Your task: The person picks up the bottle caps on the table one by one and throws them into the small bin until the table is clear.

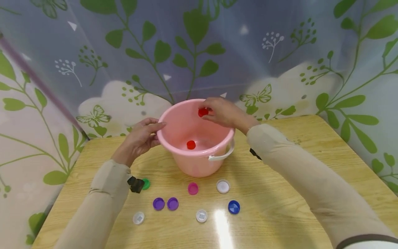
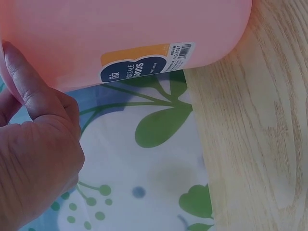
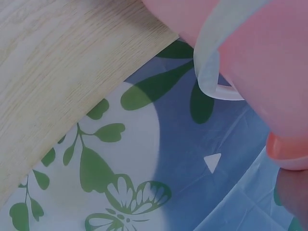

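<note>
A pink bucket [image 1: 199, 162] with a white handle [image 1: 222, 155] stands on the wooden table. At its left rim, my left hand [image 1: 140, 138] grips the edge with the thumb over the top; the left wrist view also shows this hand [image 2: 38, 144] on the rim, beside the bucket's label [image 2: 147, 62]. My right hand [image 1: 225, 112] reaches over the far right rim and pinches a red bottle cap [image 1: 203, 112] inside the opening. Another red cap [image 1: 191, 145] lies on the bucket's floor. Only a little of the right hand [image 3: 292, 192] shows in the right wrist view.
In front of the bucket lie loose caps: green [image 1: 145, 184], magenta [image 1: 193, 188], blue [image 1: 234, 207], two purple [image 1: 159, 204], and several white ones [image 1: 223, 186]. A patterned curtain [image 1: 199, 52] hangs along the back edge of the table [image 1: 280, 207].
</note>
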A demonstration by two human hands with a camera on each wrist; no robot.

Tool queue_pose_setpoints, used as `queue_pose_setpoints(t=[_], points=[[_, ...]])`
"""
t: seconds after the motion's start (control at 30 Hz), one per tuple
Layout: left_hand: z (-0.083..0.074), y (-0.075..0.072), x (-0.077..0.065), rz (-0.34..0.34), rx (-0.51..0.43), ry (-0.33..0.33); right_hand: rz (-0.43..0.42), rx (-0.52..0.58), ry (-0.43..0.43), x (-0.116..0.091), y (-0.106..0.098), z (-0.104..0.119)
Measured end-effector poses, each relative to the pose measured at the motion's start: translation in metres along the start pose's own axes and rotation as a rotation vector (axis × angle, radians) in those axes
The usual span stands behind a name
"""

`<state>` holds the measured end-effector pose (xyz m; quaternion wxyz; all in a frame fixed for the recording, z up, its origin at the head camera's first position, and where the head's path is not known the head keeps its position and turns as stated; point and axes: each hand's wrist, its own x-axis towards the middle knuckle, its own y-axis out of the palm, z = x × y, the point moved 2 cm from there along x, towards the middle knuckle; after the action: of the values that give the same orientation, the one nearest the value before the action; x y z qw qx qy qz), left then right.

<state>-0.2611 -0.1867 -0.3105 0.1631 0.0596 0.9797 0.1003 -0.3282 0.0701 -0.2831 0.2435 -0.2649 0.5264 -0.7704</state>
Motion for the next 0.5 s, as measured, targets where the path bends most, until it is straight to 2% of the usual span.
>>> queue_pose_setpoints(t=[0.5], points=[[0.0009,0.0008,-0.0007,-0.007,-0.013,0.006,-0.071,0.045,-0.016,-0.0012,-0.0005,-0.0015]])
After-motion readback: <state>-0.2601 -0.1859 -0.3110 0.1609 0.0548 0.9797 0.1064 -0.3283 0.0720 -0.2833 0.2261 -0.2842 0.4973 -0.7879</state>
